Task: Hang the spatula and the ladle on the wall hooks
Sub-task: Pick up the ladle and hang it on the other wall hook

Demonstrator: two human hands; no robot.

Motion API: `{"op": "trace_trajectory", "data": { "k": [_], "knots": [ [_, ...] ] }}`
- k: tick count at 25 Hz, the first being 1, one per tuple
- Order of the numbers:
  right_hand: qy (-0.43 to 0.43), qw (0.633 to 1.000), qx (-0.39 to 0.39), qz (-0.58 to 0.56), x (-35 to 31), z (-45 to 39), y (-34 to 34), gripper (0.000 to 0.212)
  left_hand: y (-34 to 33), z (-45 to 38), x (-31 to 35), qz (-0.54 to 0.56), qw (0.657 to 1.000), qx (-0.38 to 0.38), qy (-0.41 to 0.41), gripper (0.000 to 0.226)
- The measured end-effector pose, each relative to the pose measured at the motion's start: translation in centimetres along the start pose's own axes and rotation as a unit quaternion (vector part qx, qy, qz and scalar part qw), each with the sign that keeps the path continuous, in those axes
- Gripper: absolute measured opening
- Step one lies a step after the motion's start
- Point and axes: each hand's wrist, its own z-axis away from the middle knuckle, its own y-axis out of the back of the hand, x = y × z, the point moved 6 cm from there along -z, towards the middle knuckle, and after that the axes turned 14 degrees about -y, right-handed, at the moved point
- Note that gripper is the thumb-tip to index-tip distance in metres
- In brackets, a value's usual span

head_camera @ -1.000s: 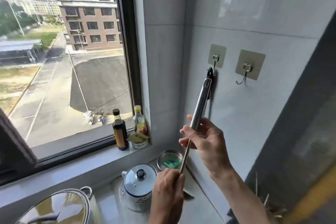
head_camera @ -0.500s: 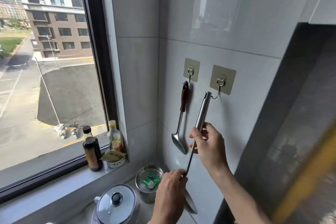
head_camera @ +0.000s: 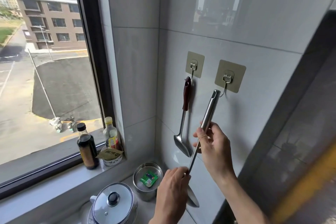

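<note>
A red-handled ladle [head_camera: 186, 96] hangs from the left wall hook [head_camera: 194, 64], its bowl low against the tile. I hold a steel spatula [head_camera: 210, 109] tilted, with both hands. My right hand [head_camera: 216, 149] grips the lower part of its thick handle. My left hand [head_camera: 172, 196] pinches the thin shaft just above the blade [head_camera: 193, 200], part of which it hides. The eye at the handle's top end sits at the tip of the right wall hook [head_camera: 228, 78]; I cannot tell whether the hook is through it.
A steel bowl [head_camera: 138, 185] with a green packet stands in the counter corner below the ladle. A lidded white pot [head_camera: 112, 203] is in front of it. Two bottles [head_camera: 87, 147] and a small cup sit on the window sill. A dark panel edge [head_camera: 291, 107] runs along the right.
The spatula's handle end has moved from in front of the left hook to the right hook. The ladle, hidden behind it before, now shows hanging on the left hook.
</note>
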Motion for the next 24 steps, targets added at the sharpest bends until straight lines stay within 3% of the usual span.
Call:
{"op": "trace_trajectory", "data": {
  "k": [12, 15, 18, 21, 24],
  "knots": [
    [-0.008, 0.999, 0.006, 0.035, 1.9, -0.7, 0.5, 0.004, -2.2, -0.6, -0.8, 0.009, 0.999, -0.041, -0.014, 0.013],
    [-0.014, 0.998, -0.001, 0.068, 2.7, 0.3, 0.7, 0.022, -2.3, -1.3, -1.0, 0.016, 0.999, -0.036, -0.02, 0.02],
    [0.033, 0.988, 0.001, 0.149, 4.1, 3.0, 2.0, 0.037, -3.7, -1.5, -1.6, 0.038, 0.998, -0.053, -0.025, 0.024],
    [0.104, 0.967, -0.041, 0.228, 4.6, 4.6, 3.3, 0.033, -4.5, -1.7, -1.7, 0.063, 0.995, -0.067, -0.033, 0.024],
    [0.186, 0.922, -0.067, 0.333, 4.3, 5.0, 3.4, 0.026, -4.9, -2.0, -2.2, 0.076, 0.994, -0.066, -0.033, 0.023]
  ]
}}
